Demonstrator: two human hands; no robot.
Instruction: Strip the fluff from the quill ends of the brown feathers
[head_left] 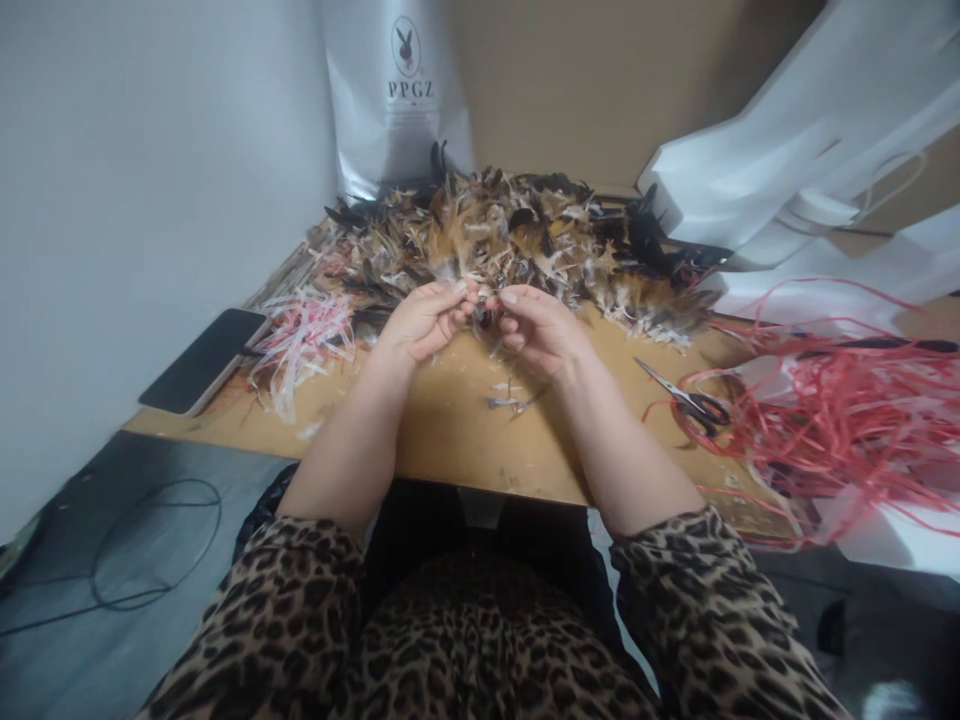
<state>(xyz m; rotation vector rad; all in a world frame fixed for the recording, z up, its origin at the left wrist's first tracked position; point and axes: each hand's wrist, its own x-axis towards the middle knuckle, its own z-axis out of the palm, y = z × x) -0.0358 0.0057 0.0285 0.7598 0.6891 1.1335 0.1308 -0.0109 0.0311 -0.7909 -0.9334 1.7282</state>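
My left hand [435, 318] and my right hand [540, 325] meet over the table, thumbs and fingertips pinched close together. Brown fluffy feathers [454, 240] rise just above the left fingertips, which appear to grip their base. What my right fingers pinch is too small to make out. Behind both hands spreads a large heap of brown, black and white feathers [555, 225]. A few small grey scraps [510, 400] lie on the wooden tabletop [465, 430] between my forearms.
Scissors [686, 395] lie right of my right forearm, beside a tangle of red strips [847, 420]. On the left are a phone [202, 362] and a pile of pink and white strips [304, 335]. A silver bag [401, 100] and white bags [795, 130] stand behind.
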